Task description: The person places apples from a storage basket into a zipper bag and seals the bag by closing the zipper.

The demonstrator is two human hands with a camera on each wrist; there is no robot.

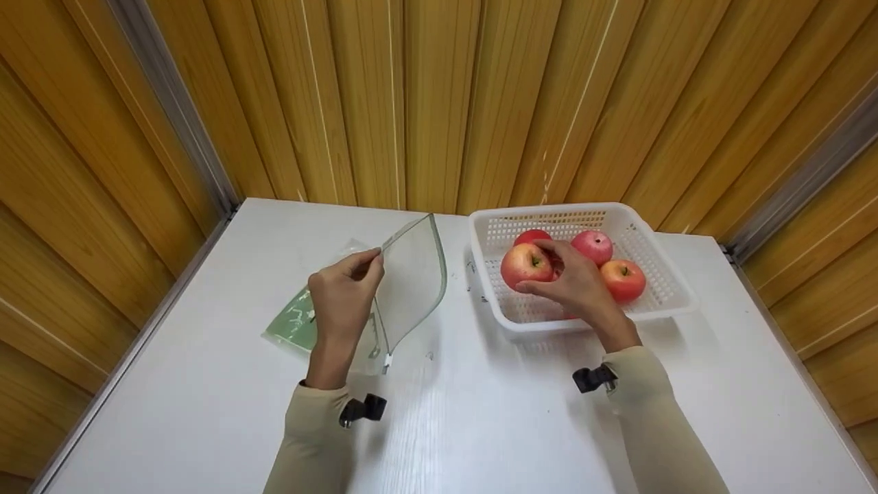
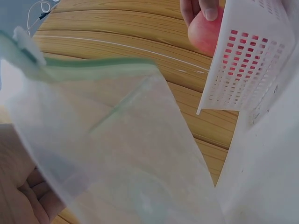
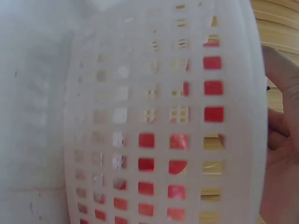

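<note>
From the head view I saw, at eight o'clock, the left hand (image 1: 345,291) pinching a clear zip bag (image 1: 413,274); at three, the right hand (image 1: 579,280) gripped an apple (image 1: 523,267) over a white basket (image 1: 535,328). The left wrist view put that apple at one o'clock; the right wrist view, that hand at three.

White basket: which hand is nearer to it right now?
Right. The right hand is over the white basket, holding an apple; the left hand is outside it, off to its left, pinching the edge of the clear bag.
</note>
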